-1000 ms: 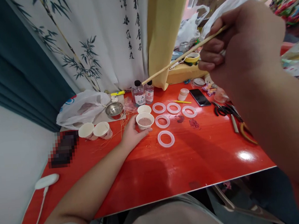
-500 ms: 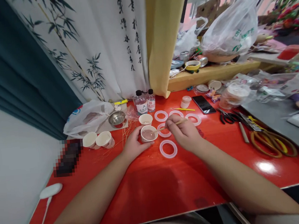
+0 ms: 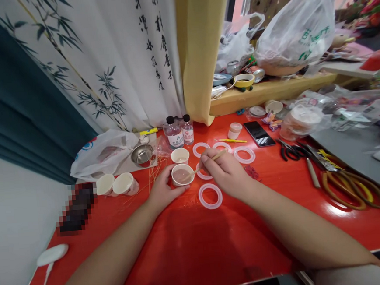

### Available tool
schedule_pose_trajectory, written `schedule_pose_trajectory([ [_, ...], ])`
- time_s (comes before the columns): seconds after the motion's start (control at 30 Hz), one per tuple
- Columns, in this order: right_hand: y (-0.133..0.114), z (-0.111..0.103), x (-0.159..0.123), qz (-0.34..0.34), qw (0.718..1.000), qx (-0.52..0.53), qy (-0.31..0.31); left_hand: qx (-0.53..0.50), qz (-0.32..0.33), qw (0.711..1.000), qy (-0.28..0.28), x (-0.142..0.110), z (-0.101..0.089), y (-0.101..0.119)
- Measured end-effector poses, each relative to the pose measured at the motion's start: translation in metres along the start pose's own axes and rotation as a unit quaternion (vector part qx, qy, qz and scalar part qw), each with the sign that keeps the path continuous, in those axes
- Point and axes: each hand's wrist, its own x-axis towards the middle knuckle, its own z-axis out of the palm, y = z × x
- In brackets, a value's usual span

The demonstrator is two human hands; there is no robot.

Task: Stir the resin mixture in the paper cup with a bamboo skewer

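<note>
Wooden stick [image 3: 195, 172], long axis slanting down-L into paper cup [image 3: 182, 166].
R fingers [image 3: 206, 161] pinched on stick, cup to their L; L fingers [image 3: 179, 190], nearer, half-curled w/ cup in grip.

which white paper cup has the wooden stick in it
The white paper cup in the left hand: the thin wooden stick dips into it; the other cups show none.

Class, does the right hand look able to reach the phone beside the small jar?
Probably yes: only a flat pink ring seems to lie between the right hand and the phone, though the hand holds a stick.
</note>
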Motion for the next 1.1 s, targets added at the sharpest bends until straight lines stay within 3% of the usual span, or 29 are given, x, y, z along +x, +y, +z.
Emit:
schedule_pose_trajectory([
  [0.67, 0.0008, 0.0004, -0.005, 0.028, 0.998, 0.049, -0.013, -0.024, -0.002, 1.0, -0.011, -0.0017, -0.0003, 0.0041],
  [1.1, -0.0008, -0.0006, -0.0057, 0.021, 1.0, 0.019, -0.013, -0.029, -0.006, 0.999, -0.013, -0.0022, 0.0006, 0.0064],
])
